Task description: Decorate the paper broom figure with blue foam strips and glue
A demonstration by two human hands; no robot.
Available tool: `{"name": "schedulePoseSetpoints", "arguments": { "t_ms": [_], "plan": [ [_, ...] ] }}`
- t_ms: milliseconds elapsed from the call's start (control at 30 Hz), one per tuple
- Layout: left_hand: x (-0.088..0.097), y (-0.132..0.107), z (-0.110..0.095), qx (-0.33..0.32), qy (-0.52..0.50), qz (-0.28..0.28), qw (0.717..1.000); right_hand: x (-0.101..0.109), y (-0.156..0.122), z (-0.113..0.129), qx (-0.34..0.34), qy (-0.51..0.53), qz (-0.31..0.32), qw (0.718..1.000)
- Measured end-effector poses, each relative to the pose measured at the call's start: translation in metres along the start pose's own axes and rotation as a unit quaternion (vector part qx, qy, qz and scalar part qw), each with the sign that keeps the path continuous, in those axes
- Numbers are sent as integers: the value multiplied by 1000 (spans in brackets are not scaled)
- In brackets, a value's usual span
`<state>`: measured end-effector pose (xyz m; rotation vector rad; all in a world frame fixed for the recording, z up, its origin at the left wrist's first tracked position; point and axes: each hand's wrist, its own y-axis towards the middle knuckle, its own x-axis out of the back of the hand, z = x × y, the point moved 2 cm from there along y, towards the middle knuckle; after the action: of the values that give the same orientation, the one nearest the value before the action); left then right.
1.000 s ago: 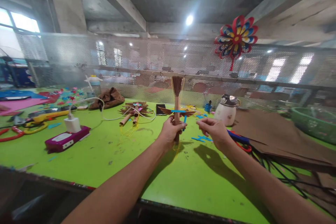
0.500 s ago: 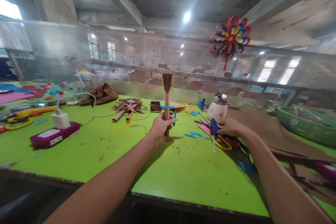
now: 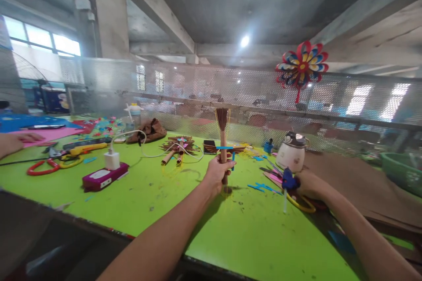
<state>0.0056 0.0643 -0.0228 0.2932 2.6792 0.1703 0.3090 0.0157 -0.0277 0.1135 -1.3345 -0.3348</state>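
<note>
Upright in my left hand point(image 3: 219, 172) is a brown paper roll point(image 3: 223, 138) with a fringed, brush-like top. My fingers are closed round its lower part. A blue paper strip point(image 3: 224, 147) crosses the roll just above my thumb, and another hangs beside it. Thin yellow strings run along the roll. My right hand point(image 3: 308, 184) is closed on a blue glue gun point(image 3: 290, 180), from which a whitish glue stick point(image 3: 285, 202) points down. Yellow-handled scissors point(image 3: 301, 204) lie under that hand. Blue paper scraps point(image 3: 263, 188) are scattered between my hands.
A white kettle point(image 3: 290, 153) stands behind my right hand, near brown paper sheets point(image 3: 343, 171) and a green basket point(image 3: 400, 169). Leftward are a purple power strip point(image 3: 105, 176) with a cable, red-handled scissors point(image 3: 42, 167), paper-roll pieces point(image 3: 180, 145) and another person's hand point(image 3: 23, 139).
The view has swung left, so everything appears further right and lower. Another person's hand has come into view at the left. Both my hands keep their holds.
</note>
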Motion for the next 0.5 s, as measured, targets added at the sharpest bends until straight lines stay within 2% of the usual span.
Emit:
{"name": "schedulePoseSetpoints", "arguments": {
  "t_ms": [133,200,233,333,400,433,500],
  "plan": [
    [0,-1,-1,4,0,-2,1000,20,-2,10,38,42,3,998],
    [0,-1,0,12,13,-5,1000,34,-7,20,56,116,4,992],
    [0,-1,0,11,19,-4,1000,41,-11,27,66,213,9,975],
    [-1,0,3,7,23,13,1000,56,-28,51,76,484,14,872],
    [-1,0,6,15,27,13,999,59,-39,69,98,593,30,799],
    [-1,0,8,19,31,9,999,58,-43,78,105,627,37,771],
    [-1,-1,10,25,40,8,999,52,-49,92,107,660,69,741]
  ]
}}
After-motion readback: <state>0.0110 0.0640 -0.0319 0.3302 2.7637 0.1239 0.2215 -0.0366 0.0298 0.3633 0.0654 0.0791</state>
